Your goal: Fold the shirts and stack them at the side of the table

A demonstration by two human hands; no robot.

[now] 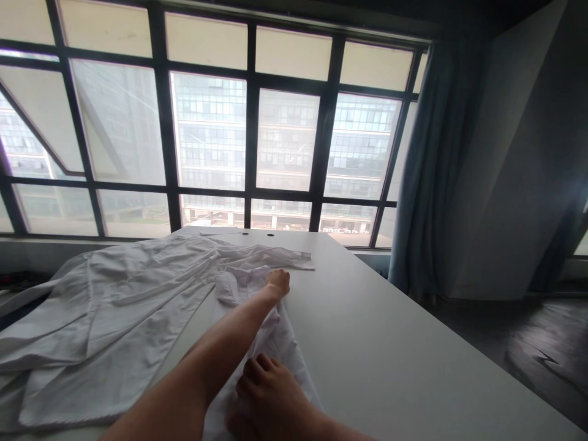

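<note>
A white garment (114,306) lies crumpled over the left half of a white table (390,343). A narrower folded part of the cloth (287,337) runs toward me along the table's middle. My left hand (278,283) is stretched far out, its fingers closed on the far end of that folded part. Close to me, my right hand (264,392) rests on the near end of the same strip with its fingers curled down onto the cloth. Whether the strip is a sleeve of the big garment or a separate piece is unclear.
A large window with dark frames (250,153) fills the wall behind the table. A blue-grey curtain (432,171) hangs at its right. The table's right edge drops to a dark floor (528,343). Two small holes (264,234) mark the table's far end.
</note>
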